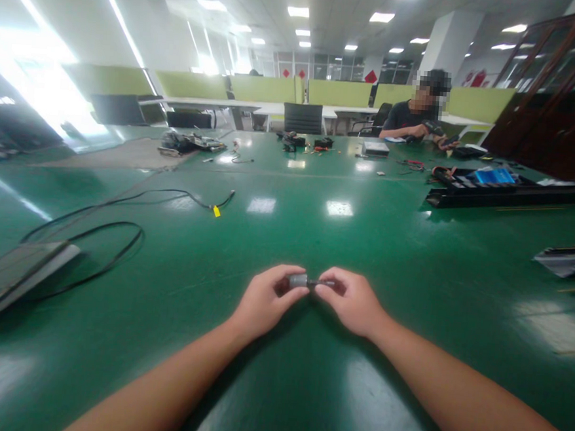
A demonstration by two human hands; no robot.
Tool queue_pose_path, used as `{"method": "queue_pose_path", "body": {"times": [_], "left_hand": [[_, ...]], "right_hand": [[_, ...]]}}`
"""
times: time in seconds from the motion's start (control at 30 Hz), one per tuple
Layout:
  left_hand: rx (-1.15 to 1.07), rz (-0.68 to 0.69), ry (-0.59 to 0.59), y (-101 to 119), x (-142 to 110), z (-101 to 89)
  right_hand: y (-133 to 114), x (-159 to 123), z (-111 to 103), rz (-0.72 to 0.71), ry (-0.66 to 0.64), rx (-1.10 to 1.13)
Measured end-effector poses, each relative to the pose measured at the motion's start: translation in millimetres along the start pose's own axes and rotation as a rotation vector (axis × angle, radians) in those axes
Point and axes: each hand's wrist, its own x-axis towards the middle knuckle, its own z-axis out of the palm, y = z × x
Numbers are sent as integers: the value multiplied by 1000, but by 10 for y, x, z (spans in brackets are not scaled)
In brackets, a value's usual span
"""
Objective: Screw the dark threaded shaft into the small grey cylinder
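Both of my hands meet low over the green table (286,228), just in front of me. My left hand (266,299) is closed in a pinch on a small grey cylindrical part (298,280). My right hand (350,300) is closed on a thin dark piece (323,283) that sticks out of the grey part's right end. The two pieces touch end to end between my fingertips. What exactly the dark piece is I cannot make out.
A black cable (119,230) with a yellow tag loops at the left beside a flat panel (12,275). Long black trays (506,191) lie at the right. Across the table a seated person (417,116) handles a tool among scattered parts.
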Motion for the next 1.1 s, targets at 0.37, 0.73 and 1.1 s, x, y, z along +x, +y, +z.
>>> {"method": "queue_pose_path", "body": {"times": [0.37, 0.73, 1.1], "left_hand": [[-84, -41, 30, -19, 10, 3], [-80, -44, 40, -61, 18, 2], [-116, -48, 46, -70, 22, 1]], "right_hand": [[22, 16, -6, 14, 11, 16], [29, 25, -11, 24, 27, 25], [53, 38, -22, 41, 23, 46]]}}
